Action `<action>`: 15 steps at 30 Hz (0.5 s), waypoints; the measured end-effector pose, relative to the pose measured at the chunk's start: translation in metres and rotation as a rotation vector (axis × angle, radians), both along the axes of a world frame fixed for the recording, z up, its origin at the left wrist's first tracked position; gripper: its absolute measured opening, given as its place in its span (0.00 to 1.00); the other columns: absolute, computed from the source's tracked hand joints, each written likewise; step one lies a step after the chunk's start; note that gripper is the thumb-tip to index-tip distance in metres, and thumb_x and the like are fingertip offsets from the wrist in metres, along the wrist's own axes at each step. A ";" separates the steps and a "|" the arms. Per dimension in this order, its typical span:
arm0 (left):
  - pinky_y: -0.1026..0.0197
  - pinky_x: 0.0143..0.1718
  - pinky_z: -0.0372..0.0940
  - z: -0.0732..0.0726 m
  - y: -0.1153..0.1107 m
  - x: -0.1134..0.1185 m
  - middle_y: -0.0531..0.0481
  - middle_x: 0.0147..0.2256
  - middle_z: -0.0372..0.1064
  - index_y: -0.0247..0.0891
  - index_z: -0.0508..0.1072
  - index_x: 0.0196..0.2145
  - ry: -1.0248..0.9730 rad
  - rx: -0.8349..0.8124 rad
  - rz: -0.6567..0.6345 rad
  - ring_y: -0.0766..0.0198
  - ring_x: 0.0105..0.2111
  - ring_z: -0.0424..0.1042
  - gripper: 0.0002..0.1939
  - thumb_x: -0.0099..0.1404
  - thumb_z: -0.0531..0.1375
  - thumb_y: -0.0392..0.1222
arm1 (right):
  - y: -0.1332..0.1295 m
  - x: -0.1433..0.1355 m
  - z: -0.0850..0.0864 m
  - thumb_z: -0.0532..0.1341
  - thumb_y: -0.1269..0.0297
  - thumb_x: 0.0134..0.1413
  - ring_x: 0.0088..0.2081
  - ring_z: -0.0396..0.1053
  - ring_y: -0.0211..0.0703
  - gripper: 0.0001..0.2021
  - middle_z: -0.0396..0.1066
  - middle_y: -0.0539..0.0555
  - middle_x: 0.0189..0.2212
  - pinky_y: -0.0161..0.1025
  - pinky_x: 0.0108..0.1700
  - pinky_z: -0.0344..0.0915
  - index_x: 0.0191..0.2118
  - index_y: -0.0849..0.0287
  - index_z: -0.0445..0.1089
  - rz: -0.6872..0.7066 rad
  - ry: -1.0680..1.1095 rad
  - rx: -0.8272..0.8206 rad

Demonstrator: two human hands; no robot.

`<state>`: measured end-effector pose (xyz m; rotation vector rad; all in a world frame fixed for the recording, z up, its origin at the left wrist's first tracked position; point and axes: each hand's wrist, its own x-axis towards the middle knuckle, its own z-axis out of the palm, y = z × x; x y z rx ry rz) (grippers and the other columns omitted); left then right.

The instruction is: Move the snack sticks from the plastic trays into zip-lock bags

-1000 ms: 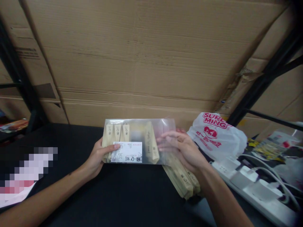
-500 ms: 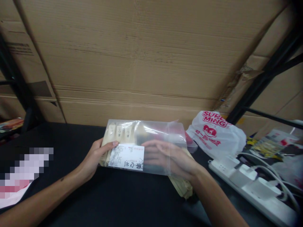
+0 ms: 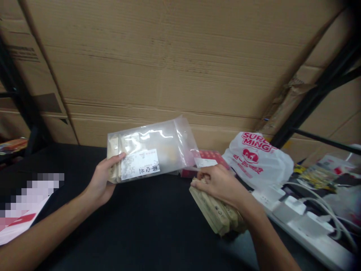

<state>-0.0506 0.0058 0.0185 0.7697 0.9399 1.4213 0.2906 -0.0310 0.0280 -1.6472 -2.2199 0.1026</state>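
Observation:
My left hand point(image 3: 101, 180) grips the closed-off left end of a clear plastic bag point(image 3: 166, 139), thumb on top. Several beige paper packets point(image 3: 113, 145) lie inside at that end, and a white label with black characters point(image 3: 141, 163) is on the bag's face. The bag is tilted, its right end raised and nothing visible in that half. At the right, my right hand point(image 3: 222, 184) has its fingers curled on the top end of a bundle of beige paper packets point(image 3: 211, 212). Part of that bundle is hidden under my hand and wrist.
Behind my right hand lies a red box point(image 3: 216, 156). A white plastic bag with red print point(image 3: 256, 158) and a white power strip point(image 3: 307, 226) with plugs and cables stand at the right. Cardboard point(image 3: 158, 67) walls the back of the black table point(image 3: 126, 233).
My right hand has come out from the plastic bag and moved to the packet bundle at the right. My left hand has shifted the bag left and tilted its right end up.

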 end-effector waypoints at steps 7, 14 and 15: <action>0.59 0.28 0.78 0.003 -0.003 0.002 0.42 0.36 0.81 0.31 0.78 0.46 0.030 -0.004 0.005 0.56 0.28 0.81 0.17 0.58 0.69 0.34 | 0.004 -0.012 -0.020 0.67 0.54 0.53 0.41 0.73 0.57 0.16 0.77 0.61 0.38 0.43 0.38 0.60 0.44 0.58 0.75 -0.040 -0.165 0.049; 0.59 0.29 0.78 0.002 -0.001 -0.001 0.43 0.34 0.82 0.30 0.78 0.47 0.012 -0.002 0.008 0.57 0.27 0.80 0.18 0.57 0.69 0.34 | -0.004 0.000 0.004 0.63 0.63 0.53 0.25 0.64 0.42 0.04 0.66 0.47 0.21 0.38 0.29 0.55 0.35 0.56 0.68 -0.034 0.243 0.133; 0.59 0.30 0.78 0.003 0.000 -0.001 0.43 0.35 0.82 0.30 0.77 0.47 0.007 0.003 0.016 0.57 0.27 0.80 0.18 0.57 0.69 0.35 | -0.004 0.006 0.007 0.63 0.63 0.53 0.24 0.64 0.41 0.05 0.65 0.46 0.21 0.37 0.28 0.56 0.36 0.55 0.67 -0.066 0.380 0.159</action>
